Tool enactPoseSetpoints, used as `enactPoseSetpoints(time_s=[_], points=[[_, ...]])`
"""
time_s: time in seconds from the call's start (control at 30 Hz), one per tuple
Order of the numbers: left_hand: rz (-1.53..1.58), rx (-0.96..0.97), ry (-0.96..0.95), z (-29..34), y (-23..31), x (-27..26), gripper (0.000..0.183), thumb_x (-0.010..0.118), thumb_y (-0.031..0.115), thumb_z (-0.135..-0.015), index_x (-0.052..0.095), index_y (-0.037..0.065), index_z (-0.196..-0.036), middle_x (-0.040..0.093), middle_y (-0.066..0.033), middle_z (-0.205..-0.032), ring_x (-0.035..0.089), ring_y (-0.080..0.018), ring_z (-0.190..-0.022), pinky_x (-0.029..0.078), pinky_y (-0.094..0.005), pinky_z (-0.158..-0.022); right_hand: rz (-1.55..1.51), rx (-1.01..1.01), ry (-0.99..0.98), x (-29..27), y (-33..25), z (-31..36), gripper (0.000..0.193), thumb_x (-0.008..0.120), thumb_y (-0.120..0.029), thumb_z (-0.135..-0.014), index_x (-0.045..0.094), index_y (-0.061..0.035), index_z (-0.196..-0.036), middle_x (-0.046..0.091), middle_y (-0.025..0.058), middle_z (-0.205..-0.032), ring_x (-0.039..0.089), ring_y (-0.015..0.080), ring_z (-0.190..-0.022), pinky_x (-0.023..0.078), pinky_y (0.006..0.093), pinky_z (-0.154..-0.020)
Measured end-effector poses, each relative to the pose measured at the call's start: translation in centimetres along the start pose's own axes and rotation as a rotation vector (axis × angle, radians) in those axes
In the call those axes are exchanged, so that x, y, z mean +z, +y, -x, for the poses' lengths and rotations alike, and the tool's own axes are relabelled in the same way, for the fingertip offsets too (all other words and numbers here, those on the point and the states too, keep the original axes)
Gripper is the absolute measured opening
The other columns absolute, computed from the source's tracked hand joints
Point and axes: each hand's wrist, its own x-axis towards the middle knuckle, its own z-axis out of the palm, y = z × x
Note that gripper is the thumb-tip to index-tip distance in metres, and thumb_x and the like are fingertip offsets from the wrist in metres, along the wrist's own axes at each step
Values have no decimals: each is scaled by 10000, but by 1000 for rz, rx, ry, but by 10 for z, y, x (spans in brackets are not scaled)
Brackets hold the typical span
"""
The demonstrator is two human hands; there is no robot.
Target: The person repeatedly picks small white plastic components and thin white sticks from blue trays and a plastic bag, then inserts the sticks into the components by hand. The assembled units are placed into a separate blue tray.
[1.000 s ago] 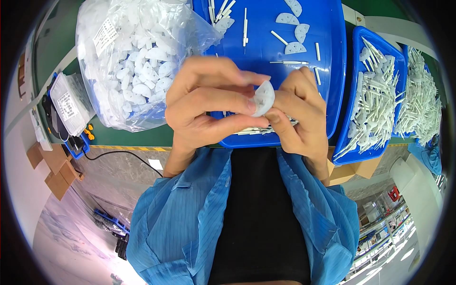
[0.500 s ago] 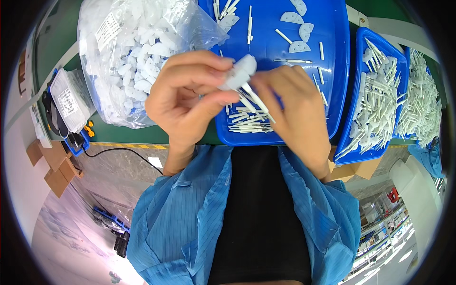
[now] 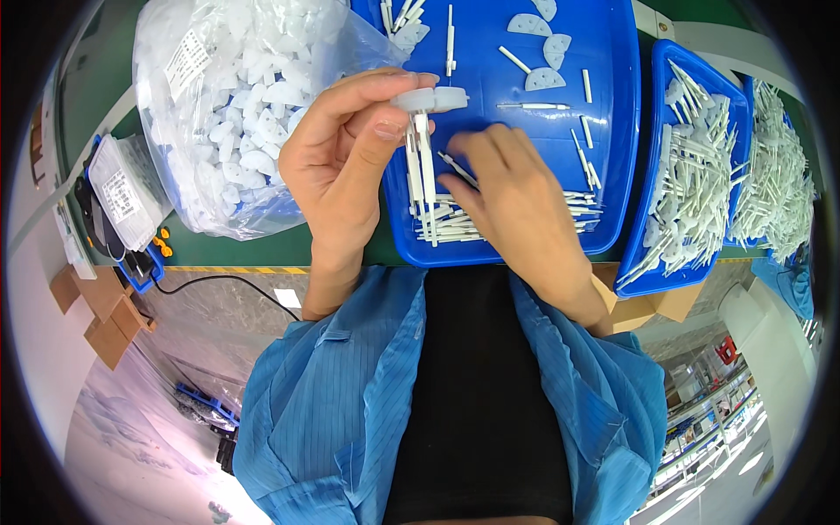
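My left hand [image 3: 346, 144] is closed, pinching a white half-round plastic piece [image 3: 451, 98] between thumb and fingers. Several white sticks [image 3: 426, 171] hang down from that piece, over the near left of a blue tray [image 3: 628, 175]. To its right, my right hand [image 3: 516, 197] is curled low over the tray. Between its thumb and fingers shows a thin white stick [image 3: 458, 170], partly covered by the hand. A pile of similar white sticks [image 3: 451, 229] lies below, along the tray's near edge.
Loose half-round pieces [image 3: 545, 80] and single sticks lie across the tray. At left stands a clear plastic bag [image 3: 249, 162] of white pieces. Blue trays of assembled pieces [image 3: 687, 179] stand at right. A clear box [image 3: 129, 197] sits at far left.
My left hand has tilted the half-round piece, so its sticks now point down. The right hand has moved away from that piece and lower over the tray. The view has shifted slightly.
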Motion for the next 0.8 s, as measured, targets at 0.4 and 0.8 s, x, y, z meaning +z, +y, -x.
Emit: enactPoseSetpoints(time_s=[0.4, 0.8], points=[[-7, -56, 68, 2, 2, 6, 285, 586, 187, -1009, 627, -45, -1170, 691, -203, -1088, 721, -303, -953, 597, -287, -778, -654, 225, 8, -34, -16, 7, 161, 646, -62, -939, 548, -26, -1061, 669, 155, -750, 690, 302, -587, 514, 354, -502], [36, -38, 34, 5, 4, 13, 226, 609, 120, -988, 641, -46, -1139, 697, -178, -1078, 702, -223, -952, 572, -305, -835, -166, -56, 414, -16, -10, -3, 151, 723, -39, -867, 617, -16, -972, 660, 104, -709, 662, 234, -561, 503, 306, -493]])
